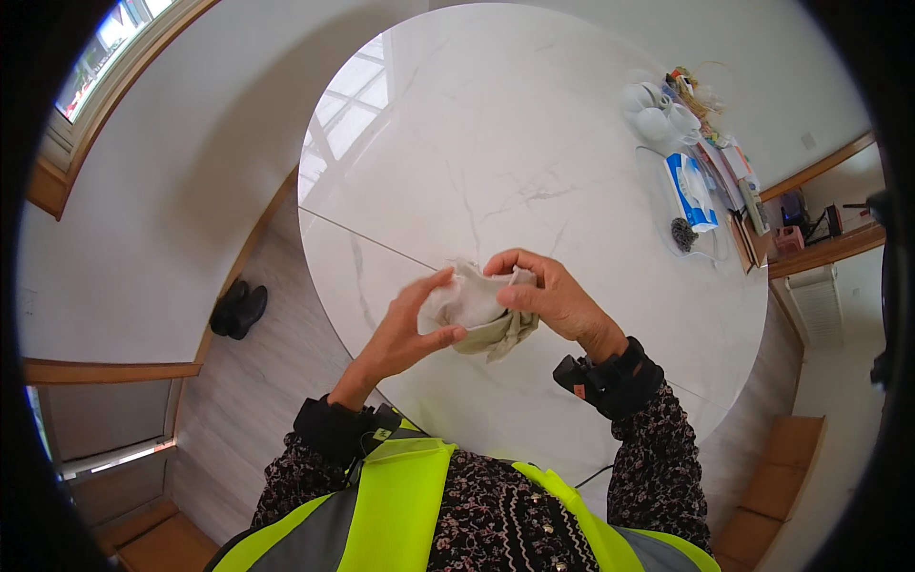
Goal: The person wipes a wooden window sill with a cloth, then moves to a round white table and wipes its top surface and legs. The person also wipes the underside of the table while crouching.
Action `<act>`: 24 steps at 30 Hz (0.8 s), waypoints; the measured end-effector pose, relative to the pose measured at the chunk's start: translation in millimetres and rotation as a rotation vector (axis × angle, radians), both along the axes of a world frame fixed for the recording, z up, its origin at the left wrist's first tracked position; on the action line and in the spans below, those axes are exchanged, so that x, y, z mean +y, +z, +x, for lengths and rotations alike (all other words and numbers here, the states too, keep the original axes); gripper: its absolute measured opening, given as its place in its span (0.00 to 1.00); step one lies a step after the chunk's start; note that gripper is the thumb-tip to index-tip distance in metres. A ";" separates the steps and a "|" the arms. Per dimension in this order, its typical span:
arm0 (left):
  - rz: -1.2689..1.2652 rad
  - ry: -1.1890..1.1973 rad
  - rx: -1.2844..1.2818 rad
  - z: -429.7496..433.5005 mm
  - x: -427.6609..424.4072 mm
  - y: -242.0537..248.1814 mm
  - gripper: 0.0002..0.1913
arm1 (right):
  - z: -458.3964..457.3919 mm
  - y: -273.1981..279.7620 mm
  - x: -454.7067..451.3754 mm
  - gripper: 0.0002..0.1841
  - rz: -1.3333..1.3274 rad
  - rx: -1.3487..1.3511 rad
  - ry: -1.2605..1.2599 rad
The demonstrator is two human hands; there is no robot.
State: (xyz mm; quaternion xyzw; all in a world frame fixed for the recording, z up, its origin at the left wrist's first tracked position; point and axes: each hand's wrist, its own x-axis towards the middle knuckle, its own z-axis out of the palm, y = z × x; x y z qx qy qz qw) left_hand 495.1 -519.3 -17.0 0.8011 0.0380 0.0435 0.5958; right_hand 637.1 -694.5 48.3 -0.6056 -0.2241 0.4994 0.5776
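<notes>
Both hands are at a pale, crumpled cloth item (pixel 475 304), perhaps a small fabric pouch, over the near part of a round white marble-patterned table (pixel 500 179). On its right side, my right hand (pixel 547 293) pinches the gathered edge between thumb and fingers. At its left side, my left hand (pixel 414 322) is curved with thumb and fingers apart; its fingertips are slightly blurred, and whether they grip the fabric is unclear. Loose folds hang from the item's lower right. What lies inside it cannot be told.
At the table's right edge are a blue and white tissue pack (pixel 690 193), a dark scouring pad (pixel 684 234), white cups (pixel 652 123) and several flat items. Dark shoes (pixel 239 309) stand on the floor at left. A thin black cable (pixel 595 475) runs near the table's front edge.
</notes>
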 end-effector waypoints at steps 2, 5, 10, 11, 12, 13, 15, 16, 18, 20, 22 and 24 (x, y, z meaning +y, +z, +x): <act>-0.189 -0.081 0.079 -1.1 -8.8 3.9 0.30 | -8.0 11.1 -8.7 0.16 -0.045 -0.032 0.059; -0.081 -0.139 0.065 -3.7 -13.8 11.0 0.20 | -13.2 23.1 -20.6 0.14 0.008 -0.186 0.097; -0.122 -0.053 -0.266 -6.1 -12.6 35.9 0.09 | -18.8 28.3 -36.8 0.12 -0.031 -0.480 0.089; -0.154 -0.056 -0.295 -6.3 -9.8 42.6 0.08 | -19.7 28.5 -39.6 0.11 -0.052 -0.526 0.113; -0.057 -0.054 -0.322 -5.7 -6.4 49.7 0.08 | -20.2 28.5 -42.2 0.11 -0.106 -0.567 0.147; -0.118 0.019 -0.270 -9.4 -5.1 56.8 0.07 | -20.8 28.5 -43.7 0.11 -0.150 -0.607 0.184; -0.241 0.168 -0.166 -15.4 -4.3 70.0 0.07 | -22.2 27.8 -43.5 0.12 -0.059 -0.694 0.174; -0.261 0.167 -0.317 -12.9 -6.8 74.8 0.08 | -24.3 26.5 -41.0 0.13 0.061 -0.732 0.118; -0.181 0.137 -0.370 -13.8 -9.1 85.9 0.08 | -30.7 23.0 -33.6 0.18 0.170 -0.748 -0.049; -0.052 0.123 -0.389 -15.5 -11.1 97.2 0.08 | -42.6 16.1 -21.1 0.19 0.268 -0.747 -0.017; 0.024 0.107 -0.405 -17.1 -12.6 106.6 0.08 | -55.2 9.5 -10.0 0.19 0.292 -0.729 0.083; 0.095 0.129 -0.454 -18.5 -9.5 114.5 0.07 | -63.8 3.7 -2.8 0.14 0.091 -0.615 0.137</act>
